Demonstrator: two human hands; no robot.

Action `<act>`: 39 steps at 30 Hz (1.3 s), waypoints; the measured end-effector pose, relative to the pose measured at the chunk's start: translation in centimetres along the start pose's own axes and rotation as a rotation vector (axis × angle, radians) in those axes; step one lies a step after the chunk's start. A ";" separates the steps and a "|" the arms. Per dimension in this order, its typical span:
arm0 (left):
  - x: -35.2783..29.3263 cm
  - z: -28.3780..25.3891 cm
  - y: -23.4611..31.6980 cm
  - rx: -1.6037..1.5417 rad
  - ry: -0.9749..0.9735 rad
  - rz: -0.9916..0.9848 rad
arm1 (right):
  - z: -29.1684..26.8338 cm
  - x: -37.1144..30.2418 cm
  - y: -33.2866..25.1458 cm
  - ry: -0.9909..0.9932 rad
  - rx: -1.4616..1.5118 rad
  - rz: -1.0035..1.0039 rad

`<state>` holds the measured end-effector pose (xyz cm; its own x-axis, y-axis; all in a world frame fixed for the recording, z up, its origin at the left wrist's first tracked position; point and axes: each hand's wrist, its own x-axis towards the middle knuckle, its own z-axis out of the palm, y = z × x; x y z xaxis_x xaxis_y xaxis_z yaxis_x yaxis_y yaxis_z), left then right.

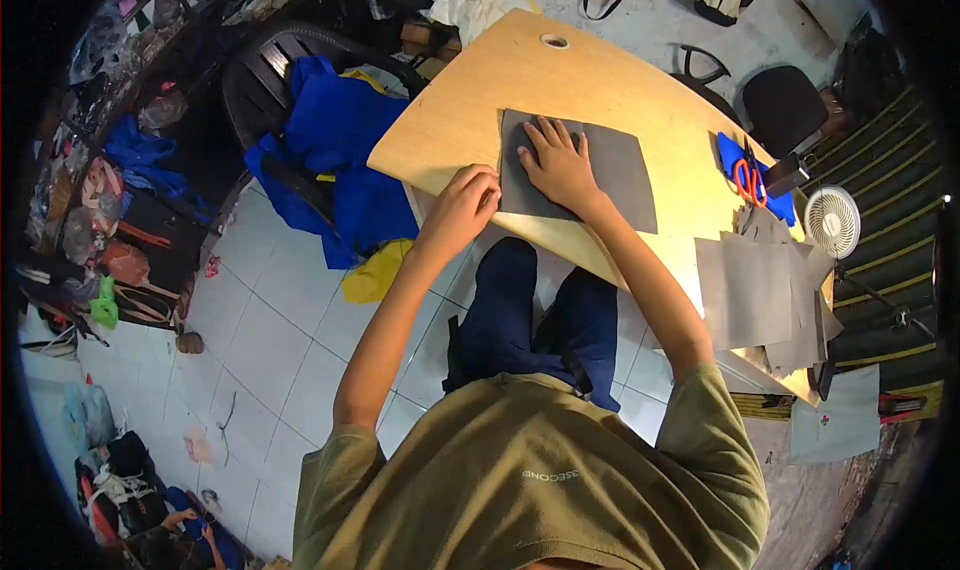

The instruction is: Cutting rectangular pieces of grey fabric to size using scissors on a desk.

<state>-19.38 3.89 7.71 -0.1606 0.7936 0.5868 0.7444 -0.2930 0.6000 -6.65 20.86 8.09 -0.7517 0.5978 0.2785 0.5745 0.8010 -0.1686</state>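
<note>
A dark grey rectangular sheet lies flat on the light wooden table, close to the side where I am. My right hand presses on its top with the fingers spread. At the sheet's left edge, my left hand is closed, fingers curled and fingertips against that edge. Its grip is partly hidden by the fingers. More grey sheets are piled unevenly at the table's right end. Orange-handled scissors rest on blue cloth beyond that pile.
A roll of tape sits near the table's far edge. A white fan stands at the right end. Left of the table, a dark chair carries blue cloth. Cluttered shelves line the left; another person's hands show lower left.
</note>
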 end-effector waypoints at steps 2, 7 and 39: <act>0.0 0.0 -0.1 -0.001 -0.005 -0.004 | 0.2 0.0 -0.2 0.025 0.003 -0.001; -0.2 -0.3 -0.5 -0.033 -0.004 0.020 | 0.0 -0.1 -0.6 0.021 -0.014 0.002; 0.5 -0.7 0.6 0.263 -0.211 0.106 | -0.5 0.9 0.3 -0.017 -0.045 -0.034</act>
<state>-19.46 3.74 8.73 0.0434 0.8671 0.4962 0.8956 -0.2538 0.3653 -7.01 21.58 8.81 -0.7762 0.5711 0.2670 0.5622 0.8187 -0.1167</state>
